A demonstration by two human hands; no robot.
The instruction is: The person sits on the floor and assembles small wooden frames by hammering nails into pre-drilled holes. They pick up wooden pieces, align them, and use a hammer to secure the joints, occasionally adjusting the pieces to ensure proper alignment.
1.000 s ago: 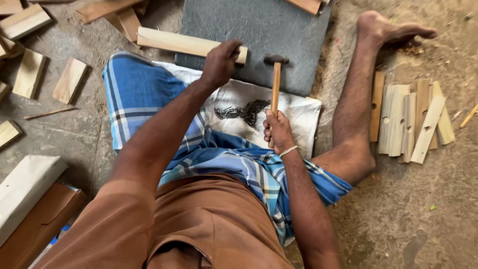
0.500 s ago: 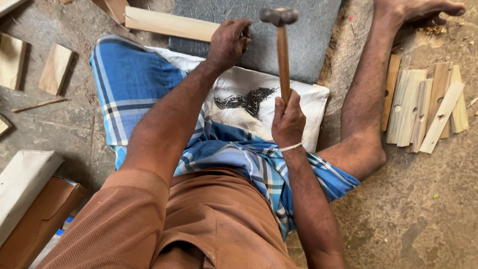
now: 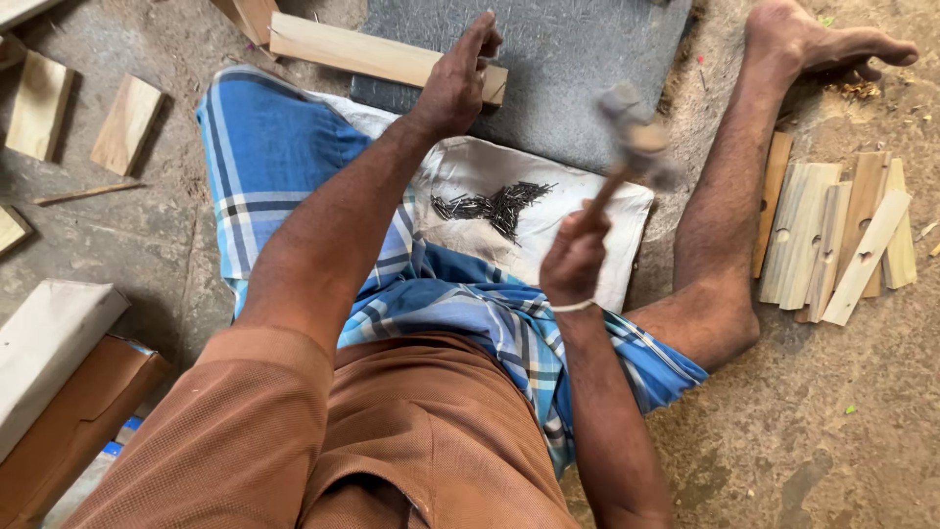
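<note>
Two hands busy: right hand point(image 3: 575, 263) gripping raised, blurred hammer point(image 3: 634, 137); left hand point(image 3: 458, 78) pinching at wooden strip point(image 3: 384, 57) on grey slab's point(image 3: 587, 69) near edge. Fingertips close under swing; likely bruised by mis-hit.

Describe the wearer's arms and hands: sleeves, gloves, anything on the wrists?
Both hands are bare, no gloves. The left hand has a bare forearm below a short rust-brown sleeve that ends near the elbow. The right hand has a thin white band round the wrist; its forearm is bare as far as the frame shows. No watch or rings can be made out.
</note>
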